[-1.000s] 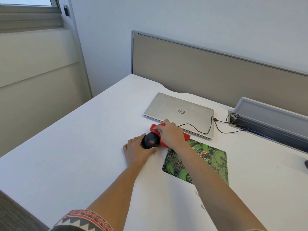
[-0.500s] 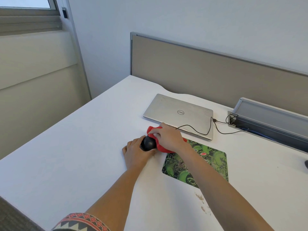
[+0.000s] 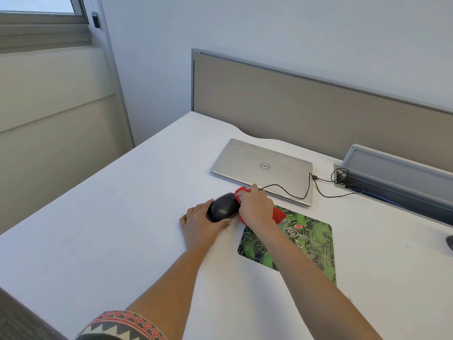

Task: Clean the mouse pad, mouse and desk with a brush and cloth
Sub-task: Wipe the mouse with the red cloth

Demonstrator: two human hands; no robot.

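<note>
Red, black and white zigzag weave bands the sleeve (image 3: 122, 325) at 6 o'clock, nearest the camera. Matte white bench (image 3: 110, 229) carries everything. A thin rectangular mouse pad (image 3: 308, 244), printed in green and black swirls, lies flat at 3 o'clock of the hands, its far-left corner hidden under the right forearm. The left grip (image 3: 201, 227) is curled round the near end of the mouse (image 3: 223, 207), a smooth, rounded black shell off the pad, just at 9 o'clock of that corner. The right grip (image 3: 256, 208) is closed on a nubby red cloth (image 3: 279, 215), bunched against the mouse's right flank, with a fold trailing onto the pad. At 12 o'clock a brushed-silver laptop (image 3: 262, 165) lies shut, a thin black cable (image 3: 304, 195) looping across its near-right corner. Beyond stands a taupe partition (image 3: 294, 106) with a metal frame.
</note>
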